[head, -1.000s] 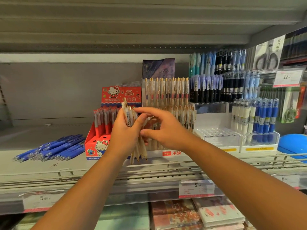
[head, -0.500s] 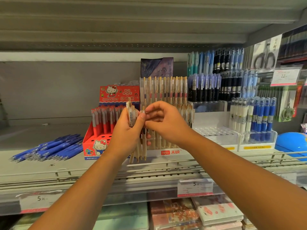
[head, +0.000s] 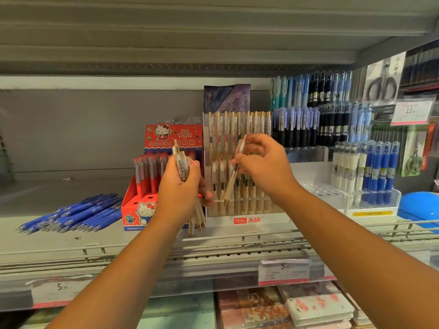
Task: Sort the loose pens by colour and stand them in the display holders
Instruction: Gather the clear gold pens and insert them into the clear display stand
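My left hand [head: 178, 191] grips a bunch of clear beige pens with gold clips [head: 181, 162], held upright in front of the red cartoon-cat box. My right hand [head: 266, 166] pinches a single beige pen [head: 234, 173], tilted, tip down, just in front of the clear tiered display holder [head: 247, 219] that stands full of like pens. A pile of loose blue pens [head: 76, 213] lies flat on the shelf at the left.
The red cartoon-cat box [head: 140, 210] holds red pens. To the right stand tiered holders with blue, black and white pens [head: 365, 172]. A wire rail [head: 213, 243] runs along the shelf front, with price tags [head: 283, 271] below. Scissors [head: 382, 79] hang at the upper right.
My right hand has drawn one beige pen out of the bunch and moved it right, toward the clear holder. My left hand stays put with the other pens.
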Motion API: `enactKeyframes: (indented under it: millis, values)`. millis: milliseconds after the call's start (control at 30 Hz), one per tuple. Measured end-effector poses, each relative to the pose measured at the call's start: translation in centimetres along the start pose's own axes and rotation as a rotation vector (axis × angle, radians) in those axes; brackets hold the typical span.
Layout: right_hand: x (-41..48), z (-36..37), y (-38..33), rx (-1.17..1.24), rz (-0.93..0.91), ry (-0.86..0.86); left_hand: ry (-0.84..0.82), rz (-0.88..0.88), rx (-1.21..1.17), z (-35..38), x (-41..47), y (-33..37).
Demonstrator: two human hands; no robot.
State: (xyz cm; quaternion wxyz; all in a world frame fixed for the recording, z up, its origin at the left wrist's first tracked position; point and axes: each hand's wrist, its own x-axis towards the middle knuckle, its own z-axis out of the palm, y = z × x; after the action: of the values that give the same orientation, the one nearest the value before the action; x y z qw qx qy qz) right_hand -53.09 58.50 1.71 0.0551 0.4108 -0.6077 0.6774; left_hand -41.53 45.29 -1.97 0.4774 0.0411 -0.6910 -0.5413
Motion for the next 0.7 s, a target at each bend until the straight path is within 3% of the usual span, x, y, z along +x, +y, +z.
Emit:
enactKeyframes:
  millis: [233,467,700]
  values:
    - [0.1,-0.7,1.6,-0.249,-0.185,0.141,0.002,0.04,0.121,-0.2,0.2,-0.3]
    - [0.2,-0.8,2.1,-0.179,-0.219,0.269,-0.072,-0.005,0.025,-0.3,0.0,0.1]
    - [-0.4,-0.2,3.4,-0.327,-0.148,0.039,-0.057,0.016,0.068,-0.2,0.1,-0.1]
